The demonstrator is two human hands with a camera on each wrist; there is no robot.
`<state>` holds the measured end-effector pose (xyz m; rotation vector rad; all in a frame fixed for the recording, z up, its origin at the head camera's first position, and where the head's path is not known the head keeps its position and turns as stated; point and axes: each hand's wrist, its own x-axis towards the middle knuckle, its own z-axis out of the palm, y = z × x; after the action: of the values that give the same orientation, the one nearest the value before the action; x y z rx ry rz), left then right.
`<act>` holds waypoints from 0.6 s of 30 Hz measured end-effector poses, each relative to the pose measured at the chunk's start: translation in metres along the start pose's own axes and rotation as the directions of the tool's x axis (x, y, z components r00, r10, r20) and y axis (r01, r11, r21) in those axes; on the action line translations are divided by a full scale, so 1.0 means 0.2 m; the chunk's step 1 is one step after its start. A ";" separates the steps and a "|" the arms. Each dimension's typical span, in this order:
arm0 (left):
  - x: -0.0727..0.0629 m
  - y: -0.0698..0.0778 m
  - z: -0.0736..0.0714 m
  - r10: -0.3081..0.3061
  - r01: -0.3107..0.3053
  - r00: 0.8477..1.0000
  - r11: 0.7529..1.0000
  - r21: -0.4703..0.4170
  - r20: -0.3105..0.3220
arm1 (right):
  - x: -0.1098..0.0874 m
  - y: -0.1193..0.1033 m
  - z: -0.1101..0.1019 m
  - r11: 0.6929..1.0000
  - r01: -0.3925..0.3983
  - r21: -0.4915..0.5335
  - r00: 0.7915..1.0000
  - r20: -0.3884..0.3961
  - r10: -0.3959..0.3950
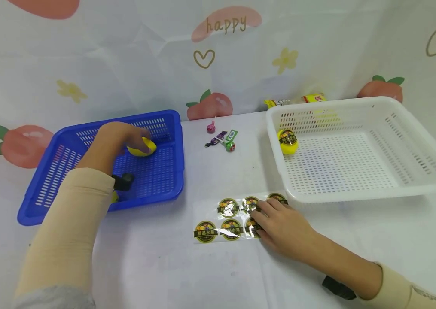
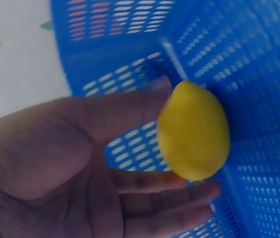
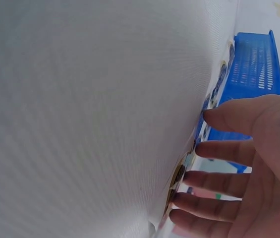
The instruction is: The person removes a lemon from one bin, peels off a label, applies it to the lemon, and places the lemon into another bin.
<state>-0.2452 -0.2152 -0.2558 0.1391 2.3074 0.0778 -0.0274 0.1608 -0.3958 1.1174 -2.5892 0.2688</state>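
Inside the blue basket [image 1: 179,171], my left hand [image 1: 119,134] pinches a lemon [image 1: 143,148] between thumb and fingers. The left wrist view shows this lemon [image 2: 193,133] plain yellow on its visible side, near the basket's wall. Over on the right, my right hand [image 1: 285,227] rests its spread fingertips on a clear sheet of round fruit stickers [image 1: 231,229], covering part of its right end. Another lemon [image 1: 289,148], bearing a round dark label, lies at the left side of the white basket [image 1: 357,195].
A bit of another yellow thing [image 1: 115,197] shows in the blue basket, mostly behind my left arm. Between the baskets lie a pink lollipop [image 1: 211,127], a purple-wrapped candy [image 1: 218,138] and a green lollipop [image 1: 230,145]. Yellow packages [image 1: 313,98] stand behind the white basket.
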 end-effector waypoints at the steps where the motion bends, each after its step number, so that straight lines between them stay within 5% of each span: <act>1: 0.02 0.01 0.01 0.010 -0.010 1.000 1.000 -0.003 -0.006 | 0.00 0.00 0.00 1.000 0.002 -0.002 1.000 0.002 -0.002; 8: 0.06 0.07 0.04 0.041 -0.012 0.993 0.970 0.242 -0.114 | -0.01 0.01 0.00 1.000 0.018 -0.012 1.000 0.018 -0.017; 18: 0.11 0.13 0.08 -0.050 0.082 0.995 0.905 0.418 -0.088 | -0.01 0.01 -0.02 1.000 0.005 0.006 0.999 0.045 -0.005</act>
<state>-0.2468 -0.1867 -0.2800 0.2814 2.3714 -0.4627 -0.0262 0.1640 -0.3933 1.1443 -2.6263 0.2531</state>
